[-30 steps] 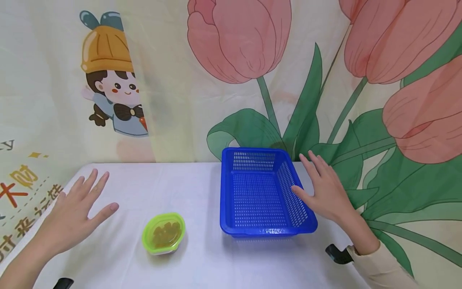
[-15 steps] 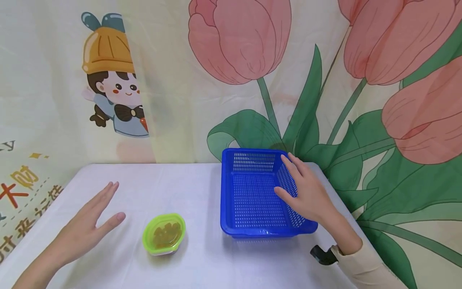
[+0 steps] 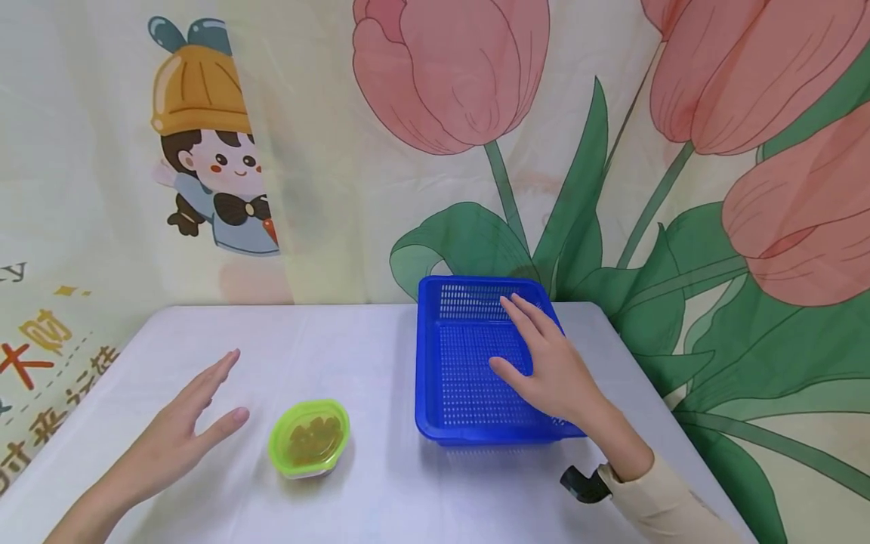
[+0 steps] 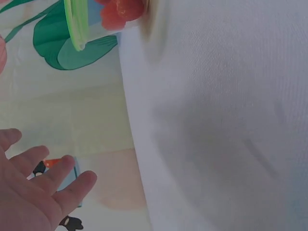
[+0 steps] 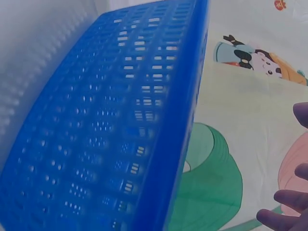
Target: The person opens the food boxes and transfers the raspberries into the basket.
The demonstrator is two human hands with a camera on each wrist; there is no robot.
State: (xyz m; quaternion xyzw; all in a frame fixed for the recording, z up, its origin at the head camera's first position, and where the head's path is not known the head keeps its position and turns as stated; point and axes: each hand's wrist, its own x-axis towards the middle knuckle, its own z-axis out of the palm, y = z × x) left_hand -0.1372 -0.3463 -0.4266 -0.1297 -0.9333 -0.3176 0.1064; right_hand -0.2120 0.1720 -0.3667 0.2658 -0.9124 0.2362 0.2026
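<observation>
A small tub with a green translucent lid stands on the table, left of the middle. The left wrist view shows red, rounded pieces through its clear side. My left hand hovers to the left of the tub, fingers straight and thumb apart, touching nothing. Right of the middle sits a blue plastic basket with perforated walls and nothing seen inside. Over its right side hangs my right hand, fingers extended, hiding part of the rim. In the right wrist view its fingertips are apart from the basket.
A white cloth covers the table. Behind it hangs a printed backdrop with tulips and a cartoon child. A black wrist camera mount is on the right forearm, by the beige sleeve.
Both hands have moved inward: the left to the right, nearer the tub, and the right to the left, over the basket. Tub and basket have stayed in place.
</observation>
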